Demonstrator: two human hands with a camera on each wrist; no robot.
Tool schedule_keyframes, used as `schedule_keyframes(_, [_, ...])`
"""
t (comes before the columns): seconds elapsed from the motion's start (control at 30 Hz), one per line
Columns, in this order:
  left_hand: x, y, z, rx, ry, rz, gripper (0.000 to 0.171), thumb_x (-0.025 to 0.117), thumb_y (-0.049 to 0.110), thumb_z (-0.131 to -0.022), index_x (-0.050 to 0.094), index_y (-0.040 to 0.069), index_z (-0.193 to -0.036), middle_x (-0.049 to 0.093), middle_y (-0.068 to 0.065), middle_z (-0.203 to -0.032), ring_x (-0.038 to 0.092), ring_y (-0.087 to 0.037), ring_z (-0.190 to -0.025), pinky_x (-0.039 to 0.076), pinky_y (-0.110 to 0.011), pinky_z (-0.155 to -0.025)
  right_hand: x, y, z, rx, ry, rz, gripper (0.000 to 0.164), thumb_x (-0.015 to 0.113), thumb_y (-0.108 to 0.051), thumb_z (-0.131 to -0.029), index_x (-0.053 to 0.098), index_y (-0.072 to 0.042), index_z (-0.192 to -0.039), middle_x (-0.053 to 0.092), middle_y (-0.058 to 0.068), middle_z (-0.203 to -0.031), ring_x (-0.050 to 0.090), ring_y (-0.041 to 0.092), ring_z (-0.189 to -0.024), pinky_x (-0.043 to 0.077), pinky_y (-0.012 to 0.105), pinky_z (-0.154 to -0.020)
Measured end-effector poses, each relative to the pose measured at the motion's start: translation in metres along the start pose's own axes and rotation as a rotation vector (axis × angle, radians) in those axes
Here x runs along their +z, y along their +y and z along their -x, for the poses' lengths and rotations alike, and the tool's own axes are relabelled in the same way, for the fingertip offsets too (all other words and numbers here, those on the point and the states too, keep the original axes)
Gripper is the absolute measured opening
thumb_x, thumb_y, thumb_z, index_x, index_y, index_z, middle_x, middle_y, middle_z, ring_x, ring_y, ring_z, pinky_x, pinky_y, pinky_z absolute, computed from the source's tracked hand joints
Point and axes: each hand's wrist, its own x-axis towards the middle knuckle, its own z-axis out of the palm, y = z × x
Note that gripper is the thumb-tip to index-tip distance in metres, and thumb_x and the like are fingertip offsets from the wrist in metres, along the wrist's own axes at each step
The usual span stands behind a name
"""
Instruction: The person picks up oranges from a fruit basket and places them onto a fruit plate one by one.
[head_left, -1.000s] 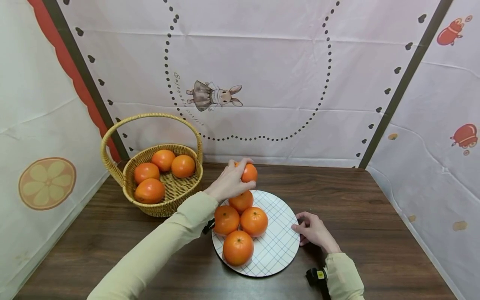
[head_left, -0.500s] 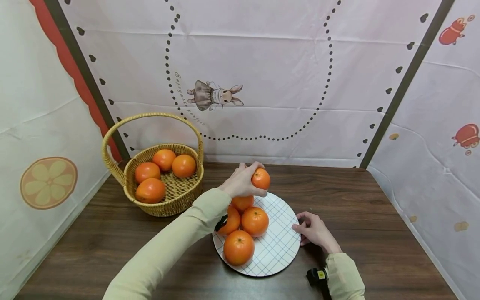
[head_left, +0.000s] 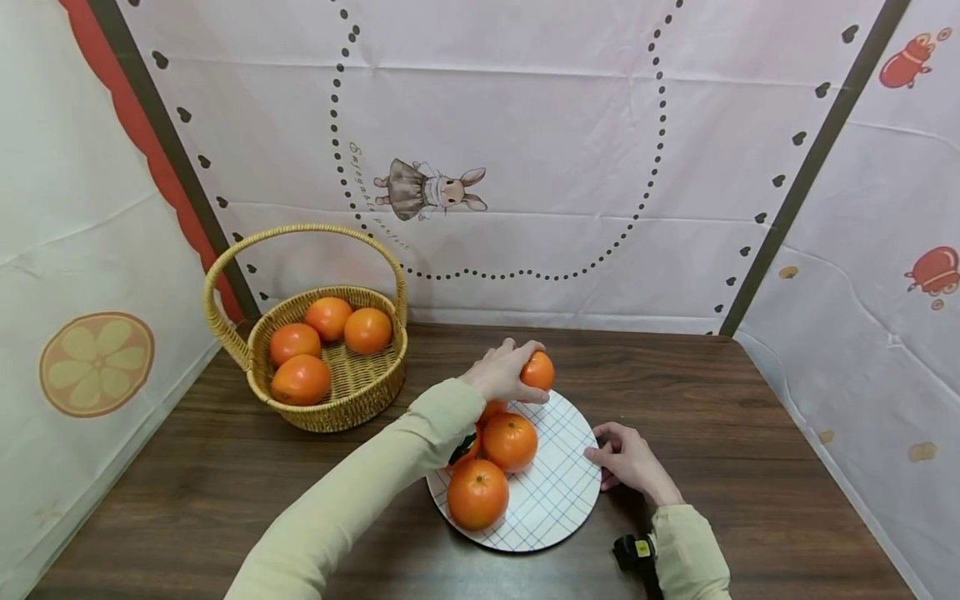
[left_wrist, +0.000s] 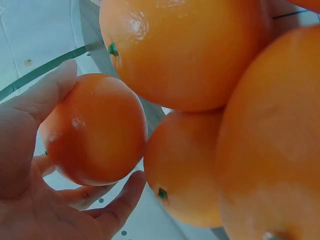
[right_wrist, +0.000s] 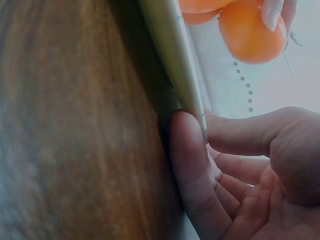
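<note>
My left hand (head_left: 501,375) grips an orange (head_left: 537,372) over the far part of a round white plate (head_left: 562,483) with a blue grid. Thumb and fingers wrap the orange's sides in the left wrist view, close to other oranges (left_wrist: 185,170). Several more oranges (head_left: 477,496) lie grouped on the plate's left half, some partly covered by my left hand and sleeve. At the right edge, my right hand (head_left: 633,462) pinches the plate's rim. The right wrist view shows the thumb on top of the rim (right_wrist: 175,55) and a finger beneath.
A wicker basket (head_left: 352,412) with a tall arched handle (head_left: 307,229) stands at the back left, several oranges (head_left: 302,380) inside. The dark wooden table (head_left: 780,500) is enclosed by printed cloth walls (head_left: 525,108) at the back and both sides.
My left hand has carried the orange rightward, then slightly down and nearer over the plate's far side. My right hand stays on the rim.
</note>
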Motion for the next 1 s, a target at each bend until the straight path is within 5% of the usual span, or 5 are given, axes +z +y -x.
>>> schedule_keyframes(0.3, [0.005, 0.007, -0.002, -0.011, -0.007, -0.076, 0.074, 0.077, 0.031, -0.085, 0.042, 0.021, -0.149, 0.051, -0.018, -0.132, 0.054, -0.034, -0.111, 0.044, -0.046, -0.101, 0.000, -0.001, 0.000, -0.005, -0.001, -0.003, 0.033, 0.066, -0.005, -0.094, 0.056, 0.005, -0.124, 0.059, 0.010, -0.075, 0.061, 0.017, -0.056, 0.059, 0.034, -0.056])
schedule_keyframes(1.0, [0.023, 0.015, -0.007, -0.103, -0.067, -0.201, 0.075, 0.074, 0.038, -0.089, 0.038, 0.024, -0.153, 0.045, -0.018, -0.152, 0.053, -0.041, -0.130, 0.027, -0.053, -0.122, 0.000, 0.000, -0.001, -0.002, -0.001, -0.002, 0.033, 0.066, -0.005, -0.094, 0.055, 0.005, -0.124, 0.059, 0.009, -0.075, 0.061, 0.016, -0.055, 0.059, 0.034, -0.056])
